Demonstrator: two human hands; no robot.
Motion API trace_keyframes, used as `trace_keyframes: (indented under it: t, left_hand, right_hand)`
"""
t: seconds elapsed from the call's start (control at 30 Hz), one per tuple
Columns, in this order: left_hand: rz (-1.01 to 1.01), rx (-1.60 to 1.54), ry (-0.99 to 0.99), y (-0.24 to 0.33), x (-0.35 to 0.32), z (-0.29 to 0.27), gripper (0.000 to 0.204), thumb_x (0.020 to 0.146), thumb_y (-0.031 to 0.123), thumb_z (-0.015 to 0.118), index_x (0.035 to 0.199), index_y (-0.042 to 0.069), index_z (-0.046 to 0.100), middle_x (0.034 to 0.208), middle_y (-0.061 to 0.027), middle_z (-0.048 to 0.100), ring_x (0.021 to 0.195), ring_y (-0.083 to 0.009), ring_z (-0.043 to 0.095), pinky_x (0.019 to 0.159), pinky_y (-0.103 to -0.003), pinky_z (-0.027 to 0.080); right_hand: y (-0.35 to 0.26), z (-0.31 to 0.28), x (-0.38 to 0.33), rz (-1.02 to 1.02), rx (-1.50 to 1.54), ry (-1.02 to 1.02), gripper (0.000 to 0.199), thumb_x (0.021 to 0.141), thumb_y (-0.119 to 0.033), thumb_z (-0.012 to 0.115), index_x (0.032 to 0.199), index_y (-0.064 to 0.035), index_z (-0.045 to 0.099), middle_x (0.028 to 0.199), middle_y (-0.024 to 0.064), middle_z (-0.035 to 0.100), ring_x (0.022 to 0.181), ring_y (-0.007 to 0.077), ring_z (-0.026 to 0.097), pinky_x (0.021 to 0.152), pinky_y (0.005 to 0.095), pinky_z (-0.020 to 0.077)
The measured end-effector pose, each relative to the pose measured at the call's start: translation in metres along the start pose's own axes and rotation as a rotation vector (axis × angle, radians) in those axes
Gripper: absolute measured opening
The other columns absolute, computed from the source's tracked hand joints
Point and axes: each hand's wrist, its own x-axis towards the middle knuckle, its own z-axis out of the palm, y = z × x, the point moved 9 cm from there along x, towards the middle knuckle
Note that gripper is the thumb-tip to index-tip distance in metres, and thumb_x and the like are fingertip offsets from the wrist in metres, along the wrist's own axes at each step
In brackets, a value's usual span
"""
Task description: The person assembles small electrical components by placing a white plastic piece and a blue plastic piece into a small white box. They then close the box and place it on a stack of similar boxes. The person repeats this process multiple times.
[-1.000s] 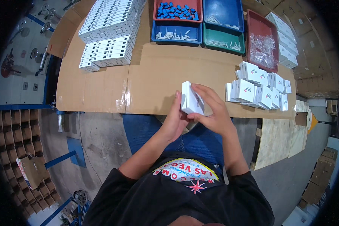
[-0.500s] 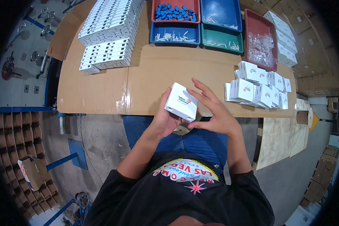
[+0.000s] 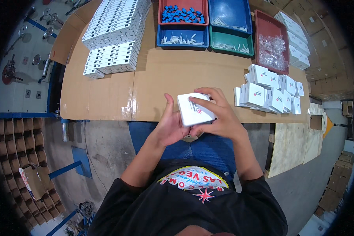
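Observation:
A small white square box (image 3: 192, 109) with a printed face is held over the table's near edge, above my lap. My right hand (image 3: 221, 114) is closed on it from the right, its fingers over the far side and printed face, its thumb at the near corner. My left hand (image 3: 170, 126) is open beside the box's left side, thumb pointing up and away from it. Some of its fingers pass behind or below the box, so I cannot tell how much they touch it.
A cardboard-covered table (image 3: 177, 74) spreads ahead. At far left stand stacked white boxes (image 3: 114, 35). Trays hold blue parts (image 3: 183, 15), white pieces (image 3: 181, 39) and clear plastic bags (image 3: 272, 51). More small white boxes (image 3: 265, 90) are grouped at the right.
My left thumb has come off the box's left side and spread outward. The right hand has closed on the box, which has shifted slightly right and turned.

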Motion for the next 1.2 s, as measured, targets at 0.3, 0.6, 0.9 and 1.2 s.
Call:
trace_keyframes:
  t: [0.3,0.6,0.9,1.2]
  left_hand:
    - [0.13,-0.07,0.005,0.008,0.005,0.015,0.069,0.109,0.063,0.029,0.149,0.01,0.048,0.134,-0.0162,0.064,0.113,-0.031,0.068,0.093,-0.047,0.058]
    - [0.223,0.151,0.114,0.028,-0.001,0.006,0.085,0.103,0.075,0.02,0.143,0.006,0.049,0.121,-0.0172,0.068,0.1,-0.0279,0.073,0.077,-0.039,0.062]
    - [0.21,0.322,0.255,0.02,-0.001,0.01,0.069,0.107,0.068,0.03,0.142,0.012,0.051,0.125,-0.0098,0.066,0.112,-0.0204,0.068,0.089,-0.038,0.058]
    - [0.22,0.175,0.312,0.0,-0.004,0.019,0.057,0.11,0.057,0.037,0.146,0.015,0.049,0.133,-0.0047,0.061,0.123,-0.0177,0.061,0.104,-0.039,0.05]
  right_hand:
    - [0.009,0.0,-0.004,0.077,-0.05,-0.007,0.073,0.069,-0.033,0.091,0.135,-0.0109,0.07,0.141,0.0129,0.061,0.121,0.0346,0.057,0.103,0.0414,0.0487]
    - [0.022,0.007,-0.013,0.134,0.015,0.024,0.068,0.073,-0.033,0.091,0.135,-0.013,0.069,0.135,0.0123,0.064,0.114,0.0317,0.059,0.1,0.0419,0.0496]
    - [0.002,0.013,-0.005,0.027,0.068,0.114,0.069,0.078,-0.028,0.088,0.137,-0.0042,0.061,0.148,0.0193,0.053,0.132,0.0385,0.054,0.108,0.0468,0.0455]
    - [0.006,0.035,-0.007,0.013,0.081,0.115,0.061,0.1,-0.041,0.064,0.147,-0.0034,0.055,0.153,0.0241,0.046,0.136,0.0421,0.05,0.113,0.0469,0.0411]
